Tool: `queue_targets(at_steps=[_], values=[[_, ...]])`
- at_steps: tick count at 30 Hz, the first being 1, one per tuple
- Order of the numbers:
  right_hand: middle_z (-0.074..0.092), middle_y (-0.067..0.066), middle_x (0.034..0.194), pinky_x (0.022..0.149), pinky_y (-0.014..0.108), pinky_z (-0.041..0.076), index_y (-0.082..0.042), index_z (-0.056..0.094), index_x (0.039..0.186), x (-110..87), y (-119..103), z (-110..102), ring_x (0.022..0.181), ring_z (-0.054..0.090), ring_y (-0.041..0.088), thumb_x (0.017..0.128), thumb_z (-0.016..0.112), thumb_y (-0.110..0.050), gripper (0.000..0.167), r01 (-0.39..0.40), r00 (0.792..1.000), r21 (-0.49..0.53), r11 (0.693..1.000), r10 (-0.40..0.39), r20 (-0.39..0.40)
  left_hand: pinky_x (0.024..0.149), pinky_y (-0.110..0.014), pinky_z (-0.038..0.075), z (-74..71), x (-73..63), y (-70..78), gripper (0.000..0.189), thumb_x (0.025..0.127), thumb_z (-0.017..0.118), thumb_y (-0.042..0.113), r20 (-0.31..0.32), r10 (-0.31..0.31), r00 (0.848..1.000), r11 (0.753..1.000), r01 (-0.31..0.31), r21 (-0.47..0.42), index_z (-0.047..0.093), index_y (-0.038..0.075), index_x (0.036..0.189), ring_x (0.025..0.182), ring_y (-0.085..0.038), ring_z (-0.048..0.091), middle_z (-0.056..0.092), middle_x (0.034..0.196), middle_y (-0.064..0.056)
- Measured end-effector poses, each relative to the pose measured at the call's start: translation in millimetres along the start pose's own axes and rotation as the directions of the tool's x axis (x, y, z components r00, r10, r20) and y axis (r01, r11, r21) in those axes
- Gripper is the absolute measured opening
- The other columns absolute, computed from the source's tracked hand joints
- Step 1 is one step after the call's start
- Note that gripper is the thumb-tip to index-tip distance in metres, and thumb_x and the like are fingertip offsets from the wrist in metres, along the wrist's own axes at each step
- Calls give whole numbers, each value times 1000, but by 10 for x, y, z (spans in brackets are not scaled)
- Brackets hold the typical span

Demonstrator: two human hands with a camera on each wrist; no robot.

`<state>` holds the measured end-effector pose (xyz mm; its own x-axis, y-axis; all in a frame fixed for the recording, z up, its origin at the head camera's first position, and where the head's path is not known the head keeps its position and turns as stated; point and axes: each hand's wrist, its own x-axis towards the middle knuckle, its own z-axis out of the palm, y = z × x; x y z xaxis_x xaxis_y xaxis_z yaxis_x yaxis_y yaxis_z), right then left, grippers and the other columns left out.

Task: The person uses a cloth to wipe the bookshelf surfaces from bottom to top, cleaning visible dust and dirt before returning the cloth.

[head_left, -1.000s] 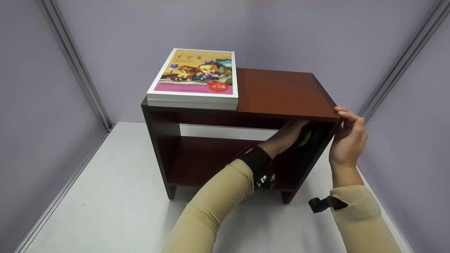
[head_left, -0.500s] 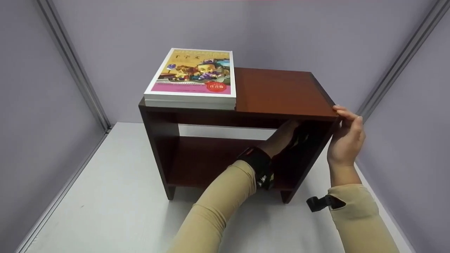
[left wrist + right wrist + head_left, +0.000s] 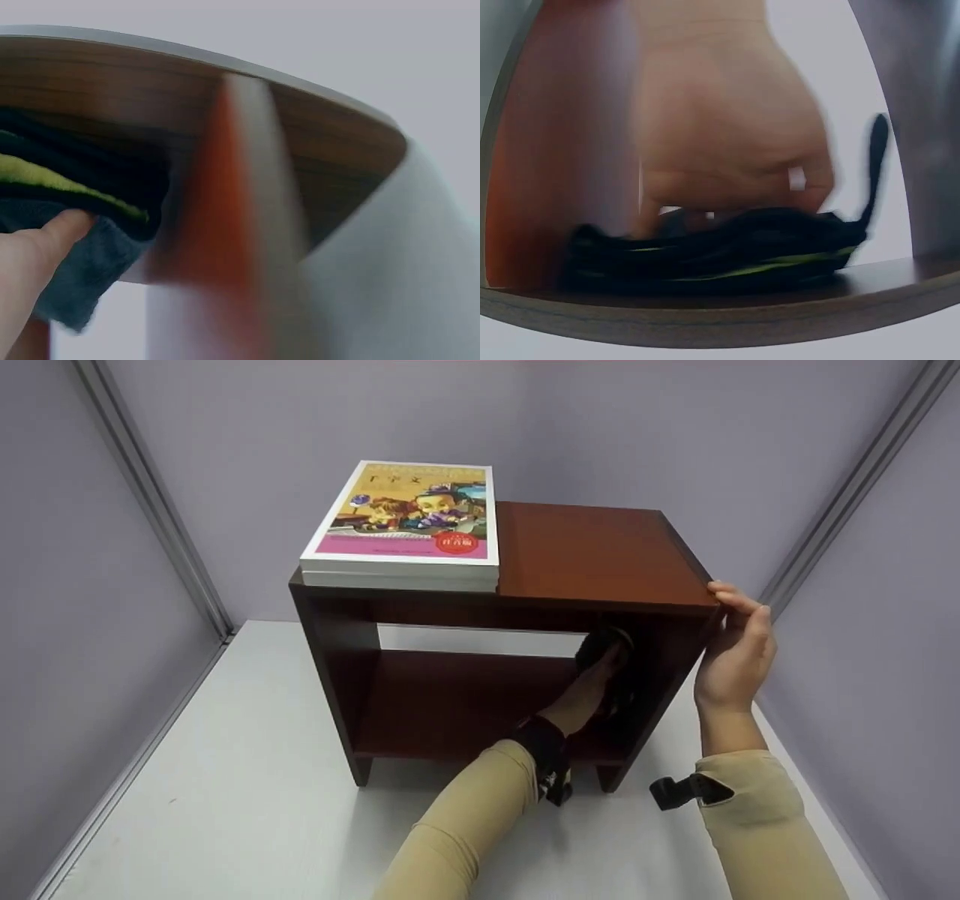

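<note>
Hands at work about a red-brown wooden shelf, our landmark throughout. Half a second earlier the left hand was tucked beneath the top board of the shelf, with its fingertips out of sight; we now find it lower, beside the shelf's right inner side. Its fingers are clamped on a dark cloth with a yellow-green stripe, which lies against the inner face of the shelf's right panel; part of it now shows in the head view before the shelf's rear opening. Motion blur in the right wrist view softens the fingers. We see the right hand unchanged in place, its fingers slightly bent and not closed up, resting at the shelf's upper right edge. A stack of books keeps its position on the left part of the shelf's top, and a white surface extends beneath the shelf.
</note>
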<state>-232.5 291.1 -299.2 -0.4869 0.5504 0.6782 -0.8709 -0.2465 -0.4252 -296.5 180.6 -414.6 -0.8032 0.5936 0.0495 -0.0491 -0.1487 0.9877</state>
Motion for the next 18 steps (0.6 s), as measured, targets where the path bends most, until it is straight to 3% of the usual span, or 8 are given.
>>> queue_targets(at_steps=[1,3,6,8,10,13,16,18], values=[[65,20,91,101,37,31,14,60,83,0,3,11,107,47,38,100,16,-2,50,0,1000,1,1000,0,1,100,-32,31,-12,-9,-27,47,100,30,45,-11,-18,1000,1000,18,-1,26,37,146,121,-6,39,35,140,10],[65,20,91,101,37,31,14,60,83,-1,9,31,107,47,39,100,16,-2,50,-3,1000,0,1000,3,4,98,-34,34,-32,-22,-43,47,99,31,47,-33,-41,999,999,41,1,29,38,145,116,-10,44,41,135,7],[65,20,91,101,37,31,14,60,83,1,15,53,107,46,40,100,15,-2,50,-4,1000,-2,1000,4,4,83,-32,41,-44,-24,7,43,98,32,48,-40,-41,998,999,41,6,40,34,138,90,-10,51,51,105,5],[65,20,91,100,37,32,14,60,82,5,17,59,106,46,40,100,15,-1,50,6,1000,-9,1000,-6,0,67,-29,41,-23,-13,58,41,98,31,48,-42,-41,998,999,41,-5,49,26,126,69,-12,47,46,81,3],[65,20,91,101,37,32,14,59,82,6,17,59,106,47,39,100,15,-1,50,13,1000,-11,1000,-13,-5,57,-26,37,15,-11,107,37,99,31,41,-31,-23,999,1000,23,-8,50,19,121,59,-12,41,41,71,3],[65,20,90,101,38,32,14,59,82,1,19,49,105,49,37,100,15,0,50,19,1000,-19,1000,-19,-7,66,-23,40,72,-53,207,40,101,30,32,-2,30,1000,999,-29,26,40,20,137,75,-7,49,54,95,6],[65,20,91,100,38,33,14,59,82,-2,13,30,106,49,37,100,15,0,50,15,1000,-22,1000,-15,-6,60,-28,38,137,-134,388,47,102,25,26,65,120,991,992,-123,43,18,28,149,66,-12,48,55,90,-7],[65,21,91,99,38,33,15,59,82,-2,6,17,107,48,37,100,15,0,50,11,1000,-14,1000,-11,-12,57,-31,36,190,-166,535,48,103,25,25,106,169,980,984,-174,39,15,27,150,59,-16,45,55,92,-12]])
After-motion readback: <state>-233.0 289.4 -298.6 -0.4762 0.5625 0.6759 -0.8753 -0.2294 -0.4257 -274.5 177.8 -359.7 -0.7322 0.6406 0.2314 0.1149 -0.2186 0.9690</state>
